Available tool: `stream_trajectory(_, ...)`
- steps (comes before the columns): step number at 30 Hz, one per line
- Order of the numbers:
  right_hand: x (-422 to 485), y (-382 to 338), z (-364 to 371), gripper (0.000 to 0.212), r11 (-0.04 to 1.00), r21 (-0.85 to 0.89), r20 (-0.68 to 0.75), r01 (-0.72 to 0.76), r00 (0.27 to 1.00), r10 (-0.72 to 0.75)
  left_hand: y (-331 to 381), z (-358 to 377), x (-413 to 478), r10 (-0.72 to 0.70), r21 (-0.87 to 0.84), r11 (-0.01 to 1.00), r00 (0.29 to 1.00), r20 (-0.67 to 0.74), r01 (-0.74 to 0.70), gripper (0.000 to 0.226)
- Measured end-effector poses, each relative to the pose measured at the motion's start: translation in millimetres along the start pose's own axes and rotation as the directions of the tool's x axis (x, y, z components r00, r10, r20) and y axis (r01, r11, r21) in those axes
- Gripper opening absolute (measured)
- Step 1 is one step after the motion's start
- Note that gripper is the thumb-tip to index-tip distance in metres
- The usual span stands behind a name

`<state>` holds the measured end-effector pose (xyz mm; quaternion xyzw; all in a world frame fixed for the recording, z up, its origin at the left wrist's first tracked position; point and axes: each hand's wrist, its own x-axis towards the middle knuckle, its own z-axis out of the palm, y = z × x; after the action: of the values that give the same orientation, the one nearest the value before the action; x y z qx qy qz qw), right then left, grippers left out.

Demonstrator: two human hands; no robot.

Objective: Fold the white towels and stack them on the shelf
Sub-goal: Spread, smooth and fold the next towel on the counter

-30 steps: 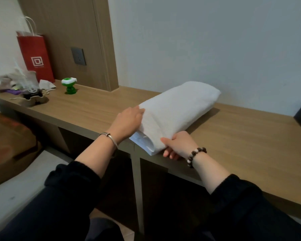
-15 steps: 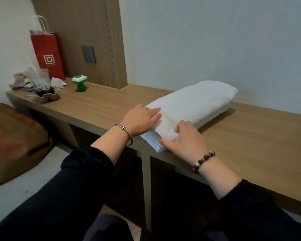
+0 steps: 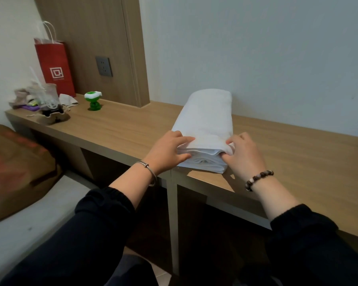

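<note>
Folded white towel (image 3: 207, 120) lies on the tabletop (image 3: 298, 153) mid-frame; my left grip (image 3: 167, 151) and right grip (image 3: 244, 155) both pinch its near corners.

Pale wall (image 3: 256, 48), wood panel (image 3: 91, 38), perhaps tiled floor (image 3: 159, 274)

A lived-in room of a home or hotel is indicated. A long wooden shelf (image 3: 122, 129), wall socket (image 3: 104, 66) and red paper bag (image 3: 55, 69) are noted.
</note>
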<state>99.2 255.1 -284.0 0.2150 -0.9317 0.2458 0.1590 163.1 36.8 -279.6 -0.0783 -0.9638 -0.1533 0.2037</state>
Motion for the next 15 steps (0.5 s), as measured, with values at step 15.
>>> stream_trajectory(15,-11.7,-4.2,13.7,0.012,0.999,0.026,-0.140,0.038,0.990,-0.034,-22.6,-4.2,-18.7,0.098,0.159,0.985,0.968,-0.230,-0.062,0.020)
